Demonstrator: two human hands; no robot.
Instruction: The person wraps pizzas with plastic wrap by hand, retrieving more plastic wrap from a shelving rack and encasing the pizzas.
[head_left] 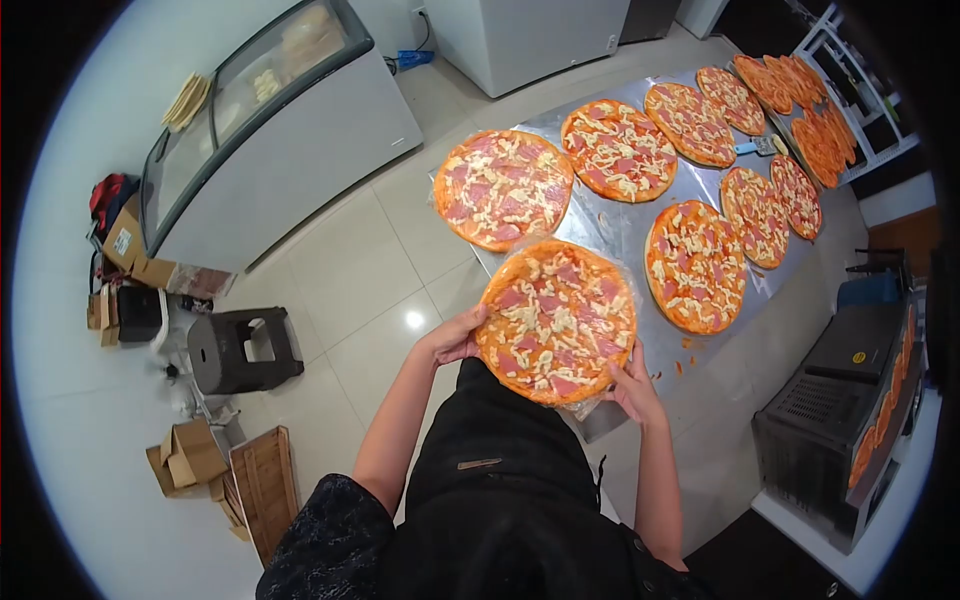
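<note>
A pizza in clear plastic wrap (558,322), topped with pink ham and pale cheese, is held between my two hands over the near edge of the metal table (625,235). My left hand (458,337) grips its left edge, and my right hand (634,385) grips its lower right edge, where loose plastic bunches up. Just beyond it lies another wrapped pizza (503,190) at the table's left corner. An unwrapped pizza (695,267) rests to the right, and one more (619,150) lies farther back. The undersides of both hands' grips are hidden.
Several more pizzas (690,124) and a blue-handled tool (756,146) are on the table. Trays of sauced bases (822,140) stand at the far right. Left are a glass-topped freezer (290,130) and a dark stool (245,350); a black oven (822,410) is at right.
</note>
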